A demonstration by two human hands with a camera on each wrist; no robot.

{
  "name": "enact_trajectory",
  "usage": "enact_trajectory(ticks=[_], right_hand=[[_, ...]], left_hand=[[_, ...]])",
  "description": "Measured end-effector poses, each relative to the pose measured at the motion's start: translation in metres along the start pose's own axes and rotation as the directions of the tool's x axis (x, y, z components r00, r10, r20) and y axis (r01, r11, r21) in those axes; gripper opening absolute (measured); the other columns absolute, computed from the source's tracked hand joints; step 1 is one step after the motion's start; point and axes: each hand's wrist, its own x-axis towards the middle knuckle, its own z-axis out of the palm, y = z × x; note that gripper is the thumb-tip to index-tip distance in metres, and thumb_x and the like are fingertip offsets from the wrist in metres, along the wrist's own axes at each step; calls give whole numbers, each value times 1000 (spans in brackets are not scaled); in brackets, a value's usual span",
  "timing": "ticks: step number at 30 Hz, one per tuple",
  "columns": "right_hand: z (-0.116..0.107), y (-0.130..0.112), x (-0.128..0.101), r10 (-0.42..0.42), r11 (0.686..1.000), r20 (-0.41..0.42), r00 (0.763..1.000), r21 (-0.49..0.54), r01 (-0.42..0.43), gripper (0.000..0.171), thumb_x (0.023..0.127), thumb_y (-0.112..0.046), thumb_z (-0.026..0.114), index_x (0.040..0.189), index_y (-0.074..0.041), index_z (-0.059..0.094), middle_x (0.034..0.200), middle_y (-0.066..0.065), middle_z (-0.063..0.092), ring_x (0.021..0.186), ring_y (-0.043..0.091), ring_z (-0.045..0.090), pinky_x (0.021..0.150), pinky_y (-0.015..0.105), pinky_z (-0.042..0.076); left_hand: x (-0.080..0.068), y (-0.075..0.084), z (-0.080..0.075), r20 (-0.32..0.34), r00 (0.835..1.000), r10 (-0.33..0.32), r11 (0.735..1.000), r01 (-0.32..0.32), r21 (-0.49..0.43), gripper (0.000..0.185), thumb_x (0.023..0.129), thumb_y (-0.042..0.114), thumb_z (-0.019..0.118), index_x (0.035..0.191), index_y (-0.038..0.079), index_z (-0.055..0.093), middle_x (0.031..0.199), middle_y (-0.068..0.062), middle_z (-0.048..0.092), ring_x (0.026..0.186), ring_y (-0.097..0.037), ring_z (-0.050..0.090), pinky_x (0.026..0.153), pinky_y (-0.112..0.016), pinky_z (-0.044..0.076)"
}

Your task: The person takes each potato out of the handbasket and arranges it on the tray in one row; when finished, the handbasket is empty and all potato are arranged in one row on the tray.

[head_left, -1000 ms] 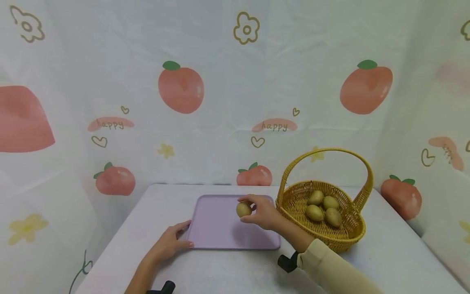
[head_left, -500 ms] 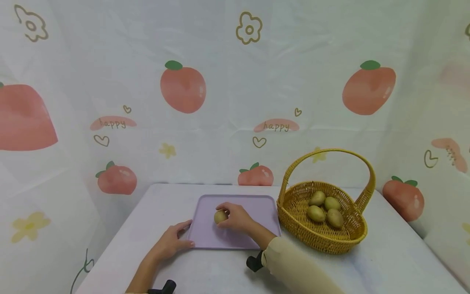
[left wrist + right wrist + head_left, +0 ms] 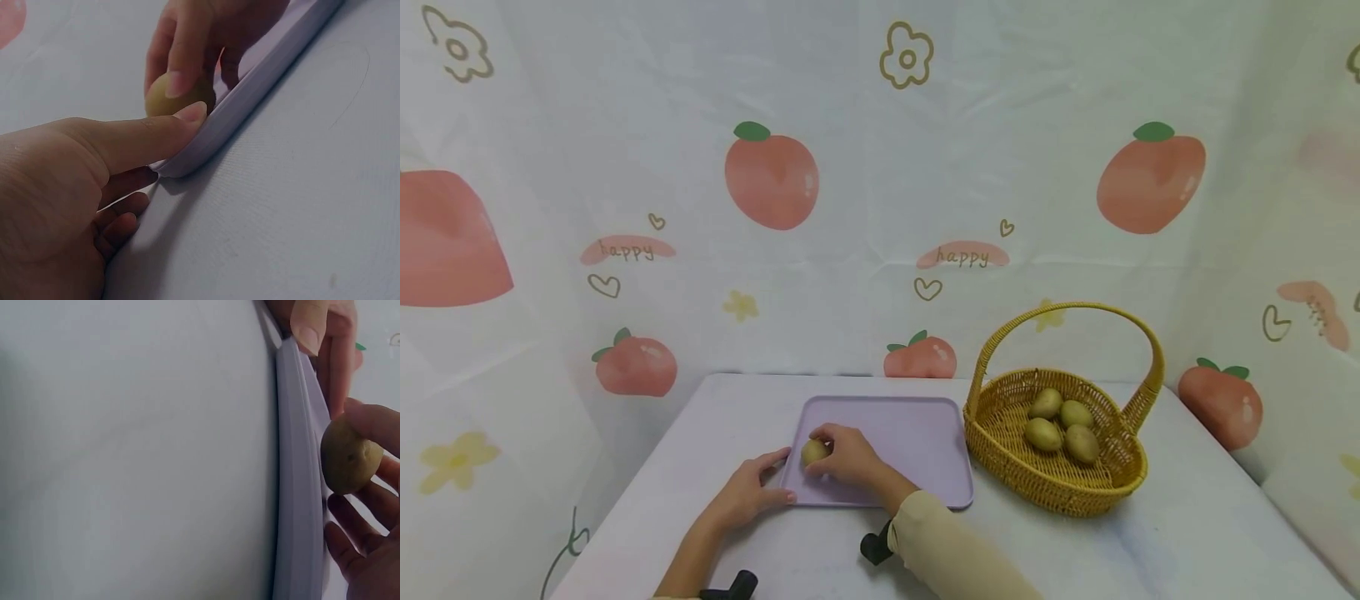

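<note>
Lilac plastic is what both your hands meet: the tray (image 3: 917, 433) lies flat on the white table (image 3: 1187, 525), and your left hand (image 3: 747, 493) rests at its near left corner, the thumb laid straight along the rim while the other fingers curl loosely against the tabletop, gripping nothing. Your right hand (image 3: 848, 454) is over the tray's left part, fingers curled round a small brownish-green kiwi (image 3: 813, 452), which sits low there; from the head view you cannot tell whether it touches the tray floor. Just right of the tray stands a yellow wicker basket (image 3: 1120, 479) with a tall arched handle, holding four more kiwis (image 3: 1060, 427); it is near the tray's right edge and well apart from your hands. A printed cloth with peaches and flowers (image 3: 771, 177) hangs behind and at both sides. The left wrist view shows the thumb tip on the rim and the kiwi just beyond it, half covered by your right fingers. The right wrist view cuts off most of the hand, and the tray's surface is seen only edge-on.
</note>
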Motion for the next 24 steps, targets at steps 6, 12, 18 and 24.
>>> enact_trajectory(ticks=[6,12,18,24], right_hand=[[8,-7,3,10,1000,-16,1000,-17,-10,51,71,-23,87,115,-8,67,93,-7,65,81,4,55,74,20,47],[9,-3,-1,50,996,-8,999,-70,-51,58,72,-31,87,122,-12,64,104,-2,67,94,11,58,85,26,48],[2,1,-11,54,997,6,999,-61,-54,61,74,-30,86,126,-10,61,118,5,67,113,19,58,98,35,46],[-8,6,-22,36,999,15,999,-9,-36,60,76,-25,84,128,-9,59,120,7,66,112,18,59,96,34,47]], left_hand=[[1,-2,0,2,999,41,999,-41,-10,76,73,24,85,137,0,53,135,-25,53,122,-43,51,103,-57,38],[2,-4,1,18,996,88,996,-87,-22,76,75,25,84,138,-3,51,137,-26,51,123,-44,50,103,-57,38],[1,-2,1,6,996,86,996,-86,-11,77,74,25,84,137,-3,51,136,-25,52,122,-45,50,104,-57,37],[0,-2,0,-3,998,68,998,-68,11,77,74,25,84,138,-1,52,137,-23,52,127,-44,46,107,-58,32]])
